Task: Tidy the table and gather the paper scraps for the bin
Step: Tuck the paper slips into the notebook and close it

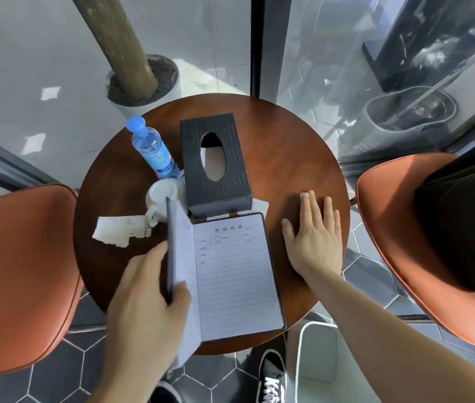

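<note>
A dark-covered notebook (pixel 236 274) lies open on the round wooden table (pixel 288 158), lined right page showing. My left hand (pixel 143 289) grips its left cover and pages, lifted upright on edge. My right hand (pixel 314 237) rests flat on the table just right of the notebook, fingers spread, holding nothing. White paper scraps (pixel 117 230) lie left of the notebook, beside an overturned white cup (pixel 162 196). Another small white scrap (pixel 261 204) peeks out behind the notebook's top right corner.
A black tissue box (pixel 215 164) stands mid-table with a blue-capped water bottle (pixel 152 146) to its left. Orange chairs (pixel 18 274) (pixel 405 242) flank the table. A white bin (pixel 314 365) stands on the floor below the table's near edge, by my shoes. Glass walls stand behind.
</note>
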Action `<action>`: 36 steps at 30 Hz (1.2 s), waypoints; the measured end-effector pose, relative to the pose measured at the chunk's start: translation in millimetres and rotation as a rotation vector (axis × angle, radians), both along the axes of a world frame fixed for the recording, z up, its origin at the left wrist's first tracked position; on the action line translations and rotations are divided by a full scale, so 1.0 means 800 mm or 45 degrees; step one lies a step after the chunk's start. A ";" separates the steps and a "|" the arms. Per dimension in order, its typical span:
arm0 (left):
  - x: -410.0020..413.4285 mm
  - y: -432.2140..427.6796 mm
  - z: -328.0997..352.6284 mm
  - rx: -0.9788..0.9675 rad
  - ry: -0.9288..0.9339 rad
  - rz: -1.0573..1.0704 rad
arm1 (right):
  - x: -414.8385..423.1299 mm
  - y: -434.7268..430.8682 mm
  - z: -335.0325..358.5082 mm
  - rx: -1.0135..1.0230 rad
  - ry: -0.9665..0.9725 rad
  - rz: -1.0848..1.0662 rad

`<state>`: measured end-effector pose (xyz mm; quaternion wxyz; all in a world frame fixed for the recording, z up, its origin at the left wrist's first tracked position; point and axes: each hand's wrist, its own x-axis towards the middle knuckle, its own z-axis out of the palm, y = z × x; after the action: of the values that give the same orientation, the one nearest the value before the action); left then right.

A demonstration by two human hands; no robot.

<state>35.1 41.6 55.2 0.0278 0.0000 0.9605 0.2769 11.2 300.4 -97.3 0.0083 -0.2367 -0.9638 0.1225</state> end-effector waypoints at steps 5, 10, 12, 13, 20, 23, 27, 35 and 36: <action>0.013 0.062 -0.025 0.066 -0.006 -0.196 | 0.000 0.000 0.000 -0.004 0.002 0.006; 0.018 0.105 -0.055 -0.106 0.034 -0.281 | 0.001 0.001 -0.002 0.001 0.015 0.002; 0.019 0.116 -0.064 -0.187 0.058 -0.291 | 0.000 0.000 -0.004 0.008 0.023 -0.008; 0.019 0.122 -0.068 -0.220 0.067 -0.300 | 0.000 0.000 -0.006 0.012 0.032 -0.016; 0.013 0.101 -0.091 -0.126 0.026 -0.209 | 0.000 0.004 -0.018 0.010 0.112 -0.016; -0.018 0.071 -0.102 -0.245 -0.089 -0.055 | 0.000 0.004 -0.020 0.015 0.118 -0.020; -0.056 0.064 -0.110 -0.206 -0.304 0.114 | -0.001 0.003 -0.019 0.007 0.117 -0.018; -0.077 0.065 -0.121 -0.137 -0.373 0.211 | 0.001 0.004 -0.019 0.009 0.135 -0.015; -0.080 0.063 -0.121 -0.122 -0.383 0.226 | 0.000 0.004 -0.019 0.011 0.141 -0.014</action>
<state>-28.6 92.3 -41.9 0.1464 -0.1275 0.9538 0.2291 11.5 303.5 -112.5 0.0635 -0.2348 -0.9611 0.1310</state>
